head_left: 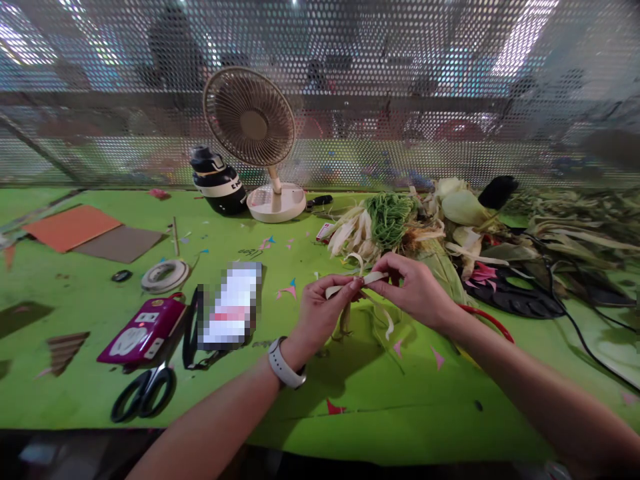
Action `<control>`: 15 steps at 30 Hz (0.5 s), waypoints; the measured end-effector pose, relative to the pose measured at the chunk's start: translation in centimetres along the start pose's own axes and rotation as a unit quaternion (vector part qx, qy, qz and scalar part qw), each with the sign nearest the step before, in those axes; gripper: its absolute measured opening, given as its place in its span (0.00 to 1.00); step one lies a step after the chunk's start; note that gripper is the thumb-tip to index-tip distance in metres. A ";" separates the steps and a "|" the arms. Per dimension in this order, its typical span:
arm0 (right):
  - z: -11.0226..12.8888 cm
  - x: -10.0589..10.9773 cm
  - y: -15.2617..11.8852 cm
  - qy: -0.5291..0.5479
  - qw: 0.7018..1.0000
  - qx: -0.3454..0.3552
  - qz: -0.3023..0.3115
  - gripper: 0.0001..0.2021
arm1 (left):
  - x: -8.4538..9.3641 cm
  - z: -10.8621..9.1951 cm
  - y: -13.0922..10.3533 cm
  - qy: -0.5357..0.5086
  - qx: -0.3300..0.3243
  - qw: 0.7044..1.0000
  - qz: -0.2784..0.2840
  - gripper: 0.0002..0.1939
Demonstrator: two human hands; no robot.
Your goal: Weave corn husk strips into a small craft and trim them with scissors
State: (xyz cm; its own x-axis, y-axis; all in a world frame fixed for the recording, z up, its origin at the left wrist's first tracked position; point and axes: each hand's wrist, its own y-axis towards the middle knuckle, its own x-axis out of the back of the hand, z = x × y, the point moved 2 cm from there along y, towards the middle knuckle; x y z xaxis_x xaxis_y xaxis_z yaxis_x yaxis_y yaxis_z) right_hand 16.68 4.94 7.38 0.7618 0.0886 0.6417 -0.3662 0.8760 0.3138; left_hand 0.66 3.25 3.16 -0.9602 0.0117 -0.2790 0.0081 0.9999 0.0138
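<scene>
Pale strips of what looks like corn husk are pinched between both hands above the green table. My left hand grips them from the left, thumb pressed to fingers, with a white band on the wrist. From the right, my right hand pinches the end of a strip, close to my left fingertips. One strip curls upward and others hang below the fingers. Just behind the hands lie a bundle of pale husks and a tangle of green strands.
A fan and black bottle stand at the back by a perforated screen. Left are a phone, purple pouch, scissors and tape roll. Right are a black tray, husks and a cable.
</scene>
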 end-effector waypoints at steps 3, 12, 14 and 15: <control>-0.2 0.0 0.1 0.063 0.997 -0.026 0.023 0.05 | 0.1 0.2 0.1 -0.019 0.025 0.999 0.016 0.10; -1.0 -0.1 0.3 0.272 0.954 -0.074 0.100 0.09 | 0.0 0.2 0.2 -0.087 0.082 0.990 0.073 0.13; -0.9 0.0 0.3 0.268 0.957 -0.076 0.077 0.08 | -0.1 0.2 0.2 -0.093 0.085 0.989 0.080 0.13; -0.9 0.0 0.2 0.263 0.960 -0.079 0.063 0.07 | -0.1 0.2 0.2 -0.096 0.084 0.989 0.079 0.13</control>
State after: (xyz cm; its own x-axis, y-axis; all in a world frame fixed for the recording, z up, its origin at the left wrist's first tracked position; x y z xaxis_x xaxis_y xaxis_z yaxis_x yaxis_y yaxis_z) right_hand 17.07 5.56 6.87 0.8962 0.3889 0.2135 -0.4191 0.9000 0.1200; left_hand 0.85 3.43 3.00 -0.8730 0.1540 -0.4628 0.2159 0.9728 -0.0836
